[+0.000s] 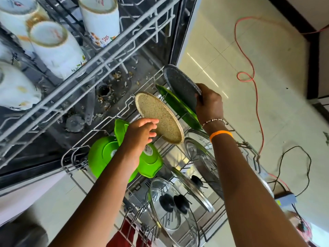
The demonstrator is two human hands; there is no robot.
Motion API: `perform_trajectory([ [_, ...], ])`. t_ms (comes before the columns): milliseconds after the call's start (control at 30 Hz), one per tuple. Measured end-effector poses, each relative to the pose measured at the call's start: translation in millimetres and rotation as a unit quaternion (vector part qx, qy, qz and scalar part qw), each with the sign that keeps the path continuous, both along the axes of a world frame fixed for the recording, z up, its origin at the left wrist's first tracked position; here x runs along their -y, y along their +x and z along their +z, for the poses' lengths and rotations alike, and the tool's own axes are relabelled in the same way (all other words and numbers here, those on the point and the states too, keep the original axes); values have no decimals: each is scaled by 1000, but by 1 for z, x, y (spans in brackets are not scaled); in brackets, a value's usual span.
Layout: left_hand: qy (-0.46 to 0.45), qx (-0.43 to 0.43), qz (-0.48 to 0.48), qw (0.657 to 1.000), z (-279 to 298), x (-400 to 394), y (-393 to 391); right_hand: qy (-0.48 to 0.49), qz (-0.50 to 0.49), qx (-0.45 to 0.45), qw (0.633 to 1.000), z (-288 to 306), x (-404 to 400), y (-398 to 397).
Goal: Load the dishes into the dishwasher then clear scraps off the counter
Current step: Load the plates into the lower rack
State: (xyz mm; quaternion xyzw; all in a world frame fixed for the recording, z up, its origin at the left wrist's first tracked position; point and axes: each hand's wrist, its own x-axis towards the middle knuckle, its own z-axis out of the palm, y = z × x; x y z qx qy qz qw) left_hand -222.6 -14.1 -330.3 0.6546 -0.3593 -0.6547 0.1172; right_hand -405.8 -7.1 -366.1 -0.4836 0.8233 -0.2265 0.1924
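Here, the left hand (142,132) is reaching into the pulled-out lower rack (74,154), its fingers loosely spread and its fingertips touching the near rim of a speckled tan plate (158,116) that is standing tilted on edge between the tines. The right hand (209,102) is gripping the edge of a dark grey speckled plate (181,84), fingers curled round its rim, and is holding it upright at the far right corner of the rack. An orange band (221,134) and a beaded bracelet (214,121) are circling the right wrist.

Between the two plates a dark green plate (178,106) is leaning on edge, just beside the grey one. Under the left forearm, bright green plastic bowls (151,163) are lying upside down along the rack's left edge, one showing a label. Toward the near edge, glass lids (165,207) with black knobs are standing in the tines, and one more lid (199,152) is sitting partly behind the right forearm. Red items at the near corner are too cut off to identify.

Above the rack's far left side, the upper rack (114,49) is carrying white mugs (55,49) with gold rims and flower prints, mouths facing the camera. On the dishwasher floor (114,82) beneath, food scraps (117,75) are lying scattered around the drain. On the tiled floor (267,107) to the right, an orange cable (256,97) and a black cable (309,168) are trailing.
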Motion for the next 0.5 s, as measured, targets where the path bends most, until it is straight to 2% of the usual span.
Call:
perform_trajectory([
  [100,1,0,2,1000,1,2,0,50,-37,19,998,-2,6,-10],
  [167,3,-3,-2,1000,2,2,-1,108,-18,20,994,-2,3,-15],
  [300,3,-10,-12,1000,3,1,-2,97,-16,31,995,-4,-2,-8],
  [500,14,-1,-18,1000,-4,0,1,163,5,-4,987,-19,29,-2],
])
